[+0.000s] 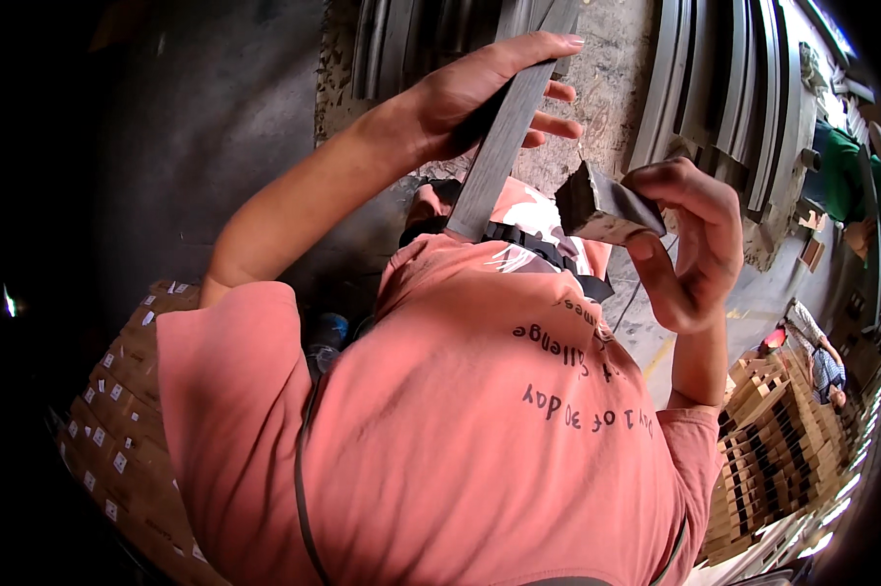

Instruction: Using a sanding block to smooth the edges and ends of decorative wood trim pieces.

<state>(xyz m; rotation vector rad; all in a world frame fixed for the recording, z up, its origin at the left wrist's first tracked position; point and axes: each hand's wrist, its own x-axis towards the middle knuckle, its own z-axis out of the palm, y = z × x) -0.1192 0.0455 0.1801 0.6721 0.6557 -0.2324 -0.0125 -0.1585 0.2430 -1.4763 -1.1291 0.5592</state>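
A long, flat grey bar (507,146) slants from the top of the view down to my waist, its near end against my shirt. My left hand (470,88) grips it around the upper part, thumb laid along the top and fingertips showing on the far side. To the right, my right hand (692,244) pinches a small block (604,210) between thumb and fingers. The block has a dark top and a rough, paler side, possibly a sanding block. It is held close to the bar but apart from it.
Several long grey profile strips (718,88) lie on a worn work table (611,88) beyond my hands. Cardboard boxes (133,420) are stacked at lower left. A wooden stack (782,439) stands at right, with a person (821,356) beside it. Another person in green (840,176) is farther up.
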